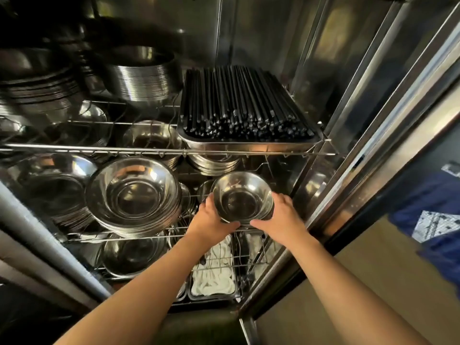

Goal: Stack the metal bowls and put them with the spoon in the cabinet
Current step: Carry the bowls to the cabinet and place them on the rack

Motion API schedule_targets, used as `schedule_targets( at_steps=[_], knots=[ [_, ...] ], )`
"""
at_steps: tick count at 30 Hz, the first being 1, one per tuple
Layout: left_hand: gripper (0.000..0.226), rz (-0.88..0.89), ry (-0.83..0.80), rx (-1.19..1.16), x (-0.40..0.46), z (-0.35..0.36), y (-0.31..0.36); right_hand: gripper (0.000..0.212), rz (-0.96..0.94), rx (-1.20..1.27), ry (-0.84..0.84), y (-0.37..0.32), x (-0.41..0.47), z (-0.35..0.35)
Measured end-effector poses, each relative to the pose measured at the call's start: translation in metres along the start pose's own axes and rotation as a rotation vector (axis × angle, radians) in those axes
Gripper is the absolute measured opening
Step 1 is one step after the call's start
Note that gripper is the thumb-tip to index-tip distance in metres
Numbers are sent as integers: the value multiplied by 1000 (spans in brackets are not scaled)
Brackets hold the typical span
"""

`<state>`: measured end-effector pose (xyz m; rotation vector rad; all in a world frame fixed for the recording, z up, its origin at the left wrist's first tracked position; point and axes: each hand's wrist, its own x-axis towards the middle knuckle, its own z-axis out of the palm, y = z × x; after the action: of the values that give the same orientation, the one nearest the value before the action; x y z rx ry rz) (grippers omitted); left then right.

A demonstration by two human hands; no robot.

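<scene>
Nearest to us, two bare forearms reach forward into an open stainless steel cabinet (353, 100). Our left hand (211, 215) and right hand (281, 215) hold a small stack of shiny round metal bowls (242, 196) between them, fingers clamped on its left and right sides, over the right end of a wire middle shelf (149, 234). Below it, a metal tray of white cloths (214, 277) sits on the lower rack. Just left of the held stack stands a larger stack of wide steel bowls (134, 192). Farther back, on the upper wire shelf (174, 151), a steel tray heaped with black chopsticks (246, 108) sits right, and tall stacks of metal dishes (139, 73) stand left. No spoon is visible.
</scene>
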<state>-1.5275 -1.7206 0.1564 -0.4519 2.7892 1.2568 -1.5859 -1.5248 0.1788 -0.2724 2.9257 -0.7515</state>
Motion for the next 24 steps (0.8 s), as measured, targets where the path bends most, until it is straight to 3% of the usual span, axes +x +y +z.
schedule_targets(
  at_steps=[2, 6, 8, 17, 21, 24],
  knots=[
    [96, -49, 30, -143, 4, 1, 4, 100, 63, 65, -27, 0, 6, 1],
    [38, -60, 39, -245, 7, -3, 9, 95, 95, 158, -73, -1, 11, 6],
    [25, -53, 43, -237, 4, -8, 11, 99, 109, 151, -83, -2, 13, 9],
    [26, -114, 92, -216, -19, -27, 1, 89, -1, 129, -90, -20, 8, 25],
    [15, -143, 74, -153, -27, -35, -2, 89, -35, 133, -102, -27, 5, 31],
    [24, -143, 84, -154, -29, -35, -5, 89, -46, 131, -118, -29, 4, 34]
  ],
)
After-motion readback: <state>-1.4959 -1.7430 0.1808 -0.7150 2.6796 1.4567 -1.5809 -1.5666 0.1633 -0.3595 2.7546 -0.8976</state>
